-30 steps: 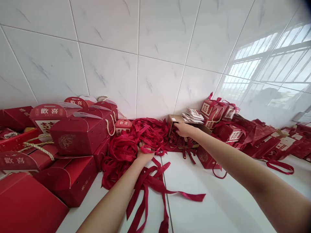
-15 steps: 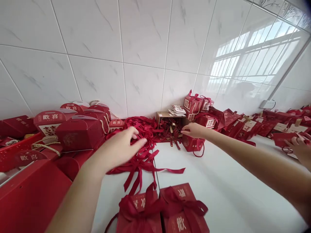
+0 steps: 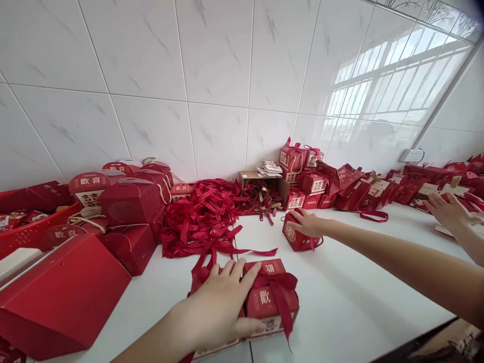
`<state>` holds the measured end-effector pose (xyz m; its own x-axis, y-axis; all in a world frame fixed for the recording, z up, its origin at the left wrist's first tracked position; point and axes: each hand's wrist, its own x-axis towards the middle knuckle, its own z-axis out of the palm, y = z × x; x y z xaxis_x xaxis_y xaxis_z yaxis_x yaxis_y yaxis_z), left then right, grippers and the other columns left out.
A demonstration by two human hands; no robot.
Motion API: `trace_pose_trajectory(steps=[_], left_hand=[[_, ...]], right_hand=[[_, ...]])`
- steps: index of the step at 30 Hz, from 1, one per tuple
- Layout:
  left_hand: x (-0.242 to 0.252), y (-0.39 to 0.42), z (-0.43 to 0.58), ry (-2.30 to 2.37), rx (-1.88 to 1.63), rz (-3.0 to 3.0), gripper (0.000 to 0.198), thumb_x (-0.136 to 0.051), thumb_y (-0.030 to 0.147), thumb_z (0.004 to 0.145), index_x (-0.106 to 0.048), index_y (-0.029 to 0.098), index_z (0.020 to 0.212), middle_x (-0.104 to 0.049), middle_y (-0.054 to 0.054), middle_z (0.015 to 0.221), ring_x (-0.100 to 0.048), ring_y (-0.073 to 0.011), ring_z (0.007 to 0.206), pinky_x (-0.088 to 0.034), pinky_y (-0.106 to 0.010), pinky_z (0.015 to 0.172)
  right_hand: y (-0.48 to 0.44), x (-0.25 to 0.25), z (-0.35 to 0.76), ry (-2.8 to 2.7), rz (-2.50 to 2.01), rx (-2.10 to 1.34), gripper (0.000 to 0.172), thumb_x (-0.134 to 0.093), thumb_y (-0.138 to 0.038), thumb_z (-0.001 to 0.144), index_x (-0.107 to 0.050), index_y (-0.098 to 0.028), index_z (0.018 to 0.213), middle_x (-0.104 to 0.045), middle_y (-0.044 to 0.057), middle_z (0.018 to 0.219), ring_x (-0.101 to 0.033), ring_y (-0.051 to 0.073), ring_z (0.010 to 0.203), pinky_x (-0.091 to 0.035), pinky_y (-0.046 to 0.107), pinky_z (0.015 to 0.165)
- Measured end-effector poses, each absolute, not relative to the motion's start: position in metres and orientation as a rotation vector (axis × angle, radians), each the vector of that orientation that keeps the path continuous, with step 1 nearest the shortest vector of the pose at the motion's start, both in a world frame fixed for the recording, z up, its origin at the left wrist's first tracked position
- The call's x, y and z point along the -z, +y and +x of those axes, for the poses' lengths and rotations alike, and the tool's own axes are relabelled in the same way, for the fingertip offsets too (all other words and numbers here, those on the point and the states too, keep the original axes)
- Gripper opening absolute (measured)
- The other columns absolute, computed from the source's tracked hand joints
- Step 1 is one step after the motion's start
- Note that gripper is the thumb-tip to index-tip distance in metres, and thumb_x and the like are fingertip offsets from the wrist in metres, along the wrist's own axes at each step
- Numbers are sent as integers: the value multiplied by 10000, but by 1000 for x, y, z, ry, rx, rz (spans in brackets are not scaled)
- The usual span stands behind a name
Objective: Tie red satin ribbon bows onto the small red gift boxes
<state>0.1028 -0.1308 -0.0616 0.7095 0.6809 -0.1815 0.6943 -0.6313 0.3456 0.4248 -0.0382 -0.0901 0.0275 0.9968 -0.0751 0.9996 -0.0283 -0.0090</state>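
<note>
Pressure seemed best light and even: the left hand (image 3: pixel 214 307) lay over 2 boxes (image 3: pixel 261 300) on the white surface (image 3: pixel 336 297), grip spread wide; the right hand's (image 3: pixel 310 225) grip held a faceted small box (image 3: pixel 295 238) farther right. Thin card looked dentable; bows (image 3: pixel 284 281) were satiny.

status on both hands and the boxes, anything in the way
Left hand over front bow-tied boxes. Right hand on small red box. Loose ribbon end lying between them.

White tiled wall (image 3: pixel 215 75), white table (image 3: pixel 340 297)
</note>
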Motion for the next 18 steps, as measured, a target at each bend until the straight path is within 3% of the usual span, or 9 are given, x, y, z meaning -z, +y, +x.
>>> trace_pose_trajectory(steps=[3, 5, 7, 12, 15, 18], left_hand=[[66, -122, 114, 1048, -6, 2588, 858, -527, 657, 758, -261, 270, 1476, -378, -167, 1476, -332, -415, 1340, -274, -604, 1034], [69, -118, 120, 1043, -41, 2629, 857, -539, 643, 755, -277, 254, 1472, -435, -180, 1426, -395, -411, 1290, -290, -581, 1023], [69, -116, 124, 1041, -12, 2659, 861, -560, 621, 748, -288, 238, 1469, -458, -191, 1398, -410, -416, 1270, -294, -573, 1014], [73, -114, 118, 1065, -98, 2625, 852, -534, 656, 741, -297, 273, 1464, -471, -166, 1380, -401, -408, 1272, -298, -562, 1013], [77, -112, 117, 1105, -171, 2570, 871, -577, 671, 686, -323, 332, 1447, -482, -123, 1360, -461, -405, 1205, -363, -538, 978], [79, -110, 120, 1114, -217, 2481, 878, -663, 658, 603, -411, 370, 1393, -482, -84, 1362, -482, -404, 1182, -427, -506, 942]], right_hand=[[-83, 86, 407, 2330, 1946, 210, 466, -414, -350, 919, -444, -263, 1376, -395, 146, 1445, -398, 330, 1282, -430, 492, 942], [-109, 78, 393, 2444, 1787, 324, 497, -370, -316, 932, -373, -263, 1426, -348, 121, 1484, -329, 318, 1340, -417, 492, 974], [-127, 69, 383, 2465, 1746, 475, 519, -313, -350, 948, -318, -253, 1458, -353, 110, 1484, -305, 311, 1364, -409, 482, 997], [-142, 55, 382, 2230, 1980, 783, 634, -313, -559, 914, -294, -254, 1470, -420, 126, 1426, -541, 279, 1175, -481, 385, 914], [-142, 56, 383, 2203, 1989, 773, 684, -357, -572, 893, -214, -278, 1495, -323, 104, 1497, -502, 283, 1234, -463, 370, 946], [-140, 52, 377, 2175, 1979, 694, 668, -327, -550, 914, -188, -265, 1503, -283, 101, 1525, -376, 300, 1343, -379, 427, 1046]])
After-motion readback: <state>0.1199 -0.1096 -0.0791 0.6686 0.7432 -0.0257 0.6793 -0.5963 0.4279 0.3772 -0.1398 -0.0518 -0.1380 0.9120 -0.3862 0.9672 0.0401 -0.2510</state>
